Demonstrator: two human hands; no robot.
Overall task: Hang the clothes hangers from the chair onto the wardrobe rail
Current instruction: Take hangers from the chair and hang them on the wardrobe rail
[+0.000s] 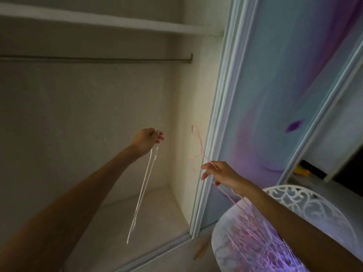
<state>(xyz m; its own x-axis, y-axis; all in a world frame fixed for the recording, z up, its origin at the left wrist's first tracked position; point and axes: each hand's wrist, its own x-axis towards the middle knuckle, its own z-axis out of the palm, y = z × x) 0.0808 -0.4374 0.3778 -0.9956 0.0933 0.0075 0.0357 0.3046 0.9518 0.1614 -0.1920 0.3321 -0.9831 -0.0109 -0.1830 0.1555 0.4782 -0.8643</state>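
My left hand [147, 141] pinches a thin white hanger [143, 190] by its top, and the hanger dangles edge-on inside the open wardrobe. My right hand [222, 174] grips a pink hanger [199, 146] near its neck, hook pointing up beside the door frame. Several more pink hangers [249, 234] lie heaped on the white chair [306, 203] at the lower right. The dark wardrobe rail [98, 59] runs across the upper left, bare, well above both hands.
A white shelf [110, 22] spans the wardrobe above the rail. The sliding door [275, 95], blue and purple, stands right of the opening, its frame close to my right hand. The wardrobe floor [149, 216] lies below. A yellow object [300, 170] sits far right.
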